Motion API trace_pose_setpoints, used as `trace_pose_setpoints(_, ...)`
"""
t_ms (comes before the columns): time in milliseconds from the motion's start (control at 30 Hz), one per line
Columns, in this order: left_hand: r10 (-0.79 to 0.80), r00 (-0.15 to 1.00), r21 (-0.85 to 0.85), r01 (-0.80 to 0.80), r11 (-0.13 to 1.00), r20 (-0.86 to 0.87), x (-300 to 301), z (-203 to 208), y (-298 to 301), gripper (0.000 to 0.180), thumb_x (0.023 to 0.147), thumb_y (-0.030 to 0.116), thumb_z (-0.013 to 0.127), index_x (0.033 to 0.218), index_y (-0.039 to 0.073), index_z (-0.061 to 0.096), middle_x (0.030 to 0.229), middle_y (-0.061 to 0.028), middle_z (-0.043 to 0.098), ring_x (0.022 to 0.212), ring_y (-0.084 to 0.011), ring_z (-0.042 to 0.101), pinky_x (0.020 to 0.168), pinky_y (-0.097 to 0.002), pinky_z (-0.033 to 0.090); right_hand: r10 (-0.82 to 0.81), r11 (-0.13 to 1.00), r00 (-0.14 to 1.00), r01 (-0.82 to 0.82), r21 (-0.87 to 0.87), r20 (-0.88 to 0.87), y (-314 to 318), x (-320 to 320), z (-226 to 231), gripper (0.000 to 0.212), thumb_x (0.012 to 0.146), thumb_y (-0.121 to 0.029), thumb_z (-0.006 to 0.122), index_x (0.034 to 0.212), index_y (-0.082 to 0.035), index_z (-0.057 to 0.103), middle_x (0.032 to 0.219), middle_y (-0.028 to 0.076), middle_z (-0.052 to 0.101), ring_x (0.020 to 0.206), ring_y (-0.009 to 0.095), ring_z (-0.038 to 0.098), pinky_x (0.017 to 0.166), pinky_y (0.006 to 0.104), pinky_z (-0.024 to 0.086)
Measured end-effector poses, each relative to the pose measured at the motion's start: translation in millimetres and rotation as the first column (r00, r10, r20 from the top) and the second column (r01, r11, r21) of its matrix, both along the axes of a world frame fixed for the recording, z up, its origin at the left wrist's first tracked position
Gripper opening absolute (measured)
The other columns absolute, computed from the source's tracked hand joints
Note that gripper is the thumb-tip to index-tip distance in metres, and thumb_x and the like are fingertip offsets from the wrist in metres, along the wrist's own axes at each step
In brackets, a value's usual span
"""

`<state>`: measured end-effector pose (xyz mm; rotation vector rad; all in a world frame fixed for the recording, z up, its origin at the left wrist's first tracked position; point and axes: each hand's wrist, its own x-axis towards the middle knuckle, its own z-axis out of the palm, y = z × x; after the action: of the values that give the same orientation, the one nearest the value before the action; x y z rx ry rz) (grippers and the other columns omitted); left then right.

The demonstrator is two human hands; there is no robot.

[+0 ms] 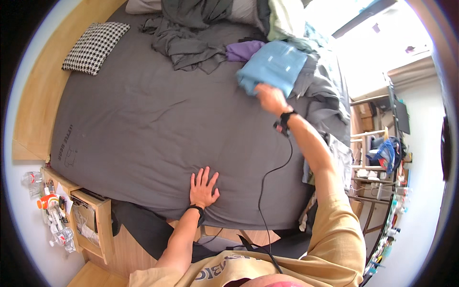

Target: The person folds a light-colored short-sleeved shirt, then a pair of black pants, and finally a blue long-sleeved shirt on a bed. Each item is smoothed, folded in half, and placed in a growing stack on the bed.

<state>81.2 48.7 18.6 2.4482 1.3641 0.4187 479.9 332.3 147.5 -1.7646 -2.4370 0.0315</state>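
Observation:
My right hand (271, 99) reaches far over the bed, its fingers closed on the near edge of a folded blue garment (275, 66). Slight motion blur softens the hand and the cloth, and the fingertips are partly hidden. A purple cloth (243, 50) lies just left of the blue garment. My left hand (202, 190) rests flat on the grey bed sheet (158, 129) near the front edge, fingers spread, holding nothing. Both wrists wear black bands, and a small device (280, 128) with a black cable sits at the right one.
Dark grey crumpled bedding (191, 43) and a light green cloth (283, 19) lie at the far side. A houndstooth cushion (94, 48) is at far left. Grey clothes (325, 86) line the bed's right edge. A wooden bedside cabinet (98, 215) stands at left, cluttered shelves (375, 174) at right.

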Motion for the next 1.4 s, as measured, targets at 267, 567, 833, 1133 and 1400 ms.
trace_pose_setpoints(267, 0.008, 0.998, 0.108, -0.015, 0.994, 0.063, -3, 7, -16, 0.067, 0.092, 0.036, 0.066, 0.156, 0.019, 0.052, 0.17, -0.0155, 0.037, 0.156, -0.037, 0.033, 0.128, -0.0616, 0.023, -0.079, 0.989, 0.995, 0.085, 0.117, -0.06, -125, -9, 221, 0.013, 0.1, -0.015, 0.055, 0.107, -0.006, 0.062, 0.094, 0.021, 0.071, 0.088, 0.045, 0.071, 0.072, 0.0555, 0.055)
trace_pose_setpoints(567, -0.158, 0.654, 0.135, 0.086, 0.987, 0.74, 29, 192, 45, 0.079, 0.096, 0.024, 0.076, 0.16, 0.001, 0.037, 0.164, -0.027, 0.037, 0.151, -0.0435, 0.039, 0.124, -0.0488, 0.034, 0.047, 0.619, 0.975, 0.143, 0.772, -0.218, -184, -39, 539, 0.031, 0.104, -0.026, 0.058, 0.111, 0.003, 0.066, 0.111, 0.03, 0.071, 0.111, 0.049, 0.067, 0.094, 0.052, 0.051)
trace_pose_setpoints(833, -0.515, 0.467, 0.551, 0.068, 0.831, 0.719, 48, 430, 44, 0.086, 0.092, 0.033, 0.084, 0.158, 0.0, 0.04, 0.157, -0.0211, 0.043, 0.147, -0.0368, 0.043, 0.123, -0.0459, 0.036, 0.104, 0.716, 0.994, -0.098, 0.691, 0.032, -263, -120, 581, 0.032, 0.103, -0.027, 0.06, 0.111, 0.003, 0.068, 0.105, 0.031, 0.07, 0.105, 0.05, 0.067, 0.09, 0.0541, 0.052)
trace_pose_setpoints(1133, -0.401, 0.72, 0.647, -0.086, 0.757, 0.566, 65, 506, -38, 0.081, 0.084, 0.045, 0.09, 0.143, 0.0, 0.057, 0.118, -0.0199, 0.065, 0.114, -0.034, 0.064, 0.094, -0.0422, 0.053, -0.052, 0.77, 0.971, -0.109, 0.628, 0.232, -271, -150, 570, 0.033, 0.093, -0.029, 0.069, 0.1, 0.002, 0.077, 0.101, 0.029, 0.074, 0.098, 0.049, 0.071, 0.088, 0.0533, 0.056)
trace_pose_setpoints(1400, -0.494, 0.713, 0.309, 0.387, 0.869, 0.498, 6, 503, -16, 0.052, 0.093, 0.041, 0.083, 0.119, -0.003, 0.07, 0.084, -0.0131, 0.074, 0.08, -0.0206, 0.071, 0.075, -0.0369, 0.056, -0.066, 0.8, 0.994, 0.105, 0.59, -0.088, -340, -137, 595, 0.039, 0.091, -0.035, 0.07, 0.11, -0.003, 0.081, 0.103, 0.018, 0.08, 0.095, 0.031, 0.077, 0.086, 0.0442, 0.06)
